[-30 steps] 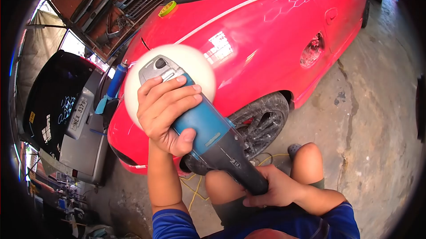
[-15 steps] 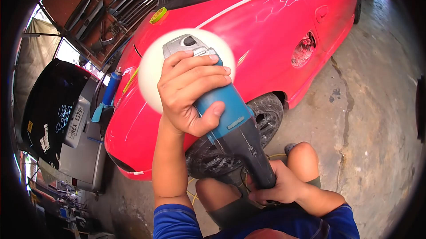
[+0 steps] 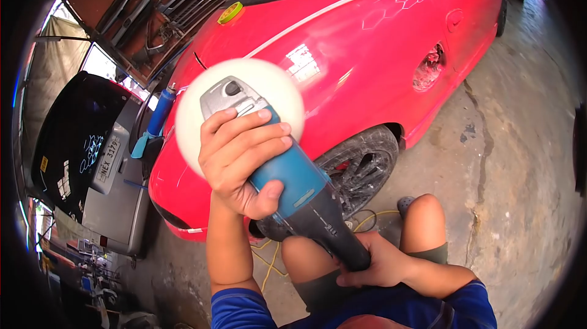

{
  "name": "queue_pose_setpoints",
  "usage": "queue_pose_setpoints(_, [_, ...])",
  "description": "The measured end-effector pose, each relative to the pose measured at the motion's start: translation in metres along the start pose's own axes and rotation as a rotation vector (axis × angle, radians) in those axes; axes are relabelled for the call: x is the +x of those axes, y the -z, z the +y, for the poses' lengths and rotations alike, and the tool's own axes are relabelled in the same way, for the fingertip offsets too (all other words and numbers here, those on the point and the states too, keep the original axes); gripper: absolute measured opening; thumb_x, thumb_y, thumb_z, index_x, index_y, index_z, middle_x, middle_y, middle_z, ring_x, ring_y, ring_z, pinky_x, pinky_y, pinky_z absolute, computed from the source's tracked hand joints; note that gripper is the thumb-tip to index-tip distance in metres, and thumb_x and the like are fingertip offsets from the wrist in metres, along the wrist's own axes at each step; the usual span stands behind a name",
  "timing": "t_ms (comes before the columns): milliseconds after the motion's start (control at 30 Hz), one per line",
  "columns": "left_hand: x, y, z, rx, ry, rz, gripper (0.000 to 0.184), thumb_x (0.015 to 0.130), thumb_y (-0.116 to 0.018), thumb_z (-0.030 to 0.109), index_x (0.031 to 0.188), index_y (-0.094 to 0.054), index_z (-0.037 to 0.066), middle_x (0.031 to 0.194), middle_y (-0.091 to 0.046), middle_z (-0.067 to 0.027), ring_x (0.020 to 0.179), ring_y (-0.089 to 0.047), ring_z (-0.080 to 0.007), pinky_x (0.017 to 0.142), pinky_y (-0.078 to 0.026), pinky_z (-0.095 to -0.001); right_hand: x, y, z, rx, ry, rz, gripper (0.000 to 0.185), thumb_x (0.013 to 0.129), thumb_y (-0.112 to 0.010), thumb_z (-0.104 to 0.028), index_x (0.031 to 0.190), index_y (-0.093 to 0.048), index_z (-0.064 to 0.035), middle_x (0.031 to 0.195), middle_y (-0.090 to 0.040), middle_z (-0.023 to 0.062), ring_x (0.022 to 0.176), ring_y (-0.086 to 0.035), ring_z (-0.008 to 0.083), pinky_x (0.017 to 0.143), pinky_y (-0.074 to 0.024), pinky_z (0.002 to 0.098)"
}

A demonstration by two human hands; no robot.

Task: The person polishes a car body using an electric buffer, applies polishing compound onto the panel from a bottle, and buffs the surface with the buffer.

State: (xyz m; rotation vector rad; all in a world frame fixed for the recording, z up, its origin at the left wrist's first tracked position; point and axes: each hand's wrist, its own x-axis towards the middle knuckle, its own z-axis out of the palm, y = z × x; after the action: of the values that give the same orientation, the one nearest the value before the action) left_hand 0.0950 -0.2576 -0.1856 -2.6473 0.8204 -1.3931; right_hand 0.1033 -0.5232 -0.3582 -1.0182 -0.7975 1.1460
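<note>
My left hand [image 3: 241, 161] is wrapped over the front of a blue and black power polisher [image 3: 296, 185], just behind its grey metal head. My right hand [image 3: 382, 262] is closed round the black rear handle. The round white pad [image 3: 275, 87] lies against the front fender of the red car [image 3: 361, 78], mostly under the tool head; its underside is hidden. Near the windshield, a yellow-green roll [image 3: 230, 12] rests on the car.
Below the fender is a dusty wheel [image 3: 361, 170]. A yellow cord [image 3: 267, 268] runs over the concrete floor [image 3: 507, 164] near my knees. A blue cylinder [image 3: 161, 112] and a grey vehicle [image 3: 116, 207] stand left. Car parts [image 3: 131, 17] hang behind.
Over the last half second, the polisher and my left hand have moved left and down in view, and the camera view has shifted. Both hands have kept their hold.
</note>
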Motion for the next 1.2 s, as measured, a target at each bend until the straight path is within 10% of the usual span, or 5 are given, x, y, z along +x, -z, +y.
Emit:
queue_pose_setpoints(567, [-0.070,0.022,0.034,0.123,0.177,0.181,0.065,0.098,-0.046,0.061,0.096,-0.084,0.008,0.097,-0.084,-0.0084,0.105,-0.075,-0.0291,0.113,-0.042,-0.0452,-0.015,-0.008,-0.019,-0.505,-0.047,0.049,0.055,0.082,-0.090,-0.026,0.125,-0.067,0.0001,0.098,-0.074,0.0141,0.089,-0.070,0.0205,0.084,-0.0559,0.0358])
queue_pose_setpoints(967, [0.016,-0.070,0.038,-0.243,-0.033,0.125,0.063,0.094,-0.054,0.065,0.094,-0.081,0.007,0.099,-0.082,-0.0081,0.102,-0.077,-0.0288,0.105,-0.047,-0.0462,-0.078,0.015,0.002,0.073,-0.027,0.332,0.033,0.083,-0.084,0.006,0.109,-0.064,-0.0012,0.084,-0.068,0.0023,0.065,-0.067,0.0108,0.060,-0.0535,0.0281])
queue_pose_setpoints(1200, [0.046,-0.110,0.044,-0.543,-0.078,0.142,0.030,0.080,-0.078,0.039,0.082,-0.074,0.010,0.087,-0.077,-0.0044,0.093,-0.076,-0.0268,0.092,-0.055,-0.0448,-0.076,0.007,0.025,0.235,0.112,0.397,0.030,0.080,-0.075,0.017,0.101,-0.060,0.0007,0.073,-0.065,0.0103,0.058,-0.068,0.0216,0.057,-0.0575,0.0369])
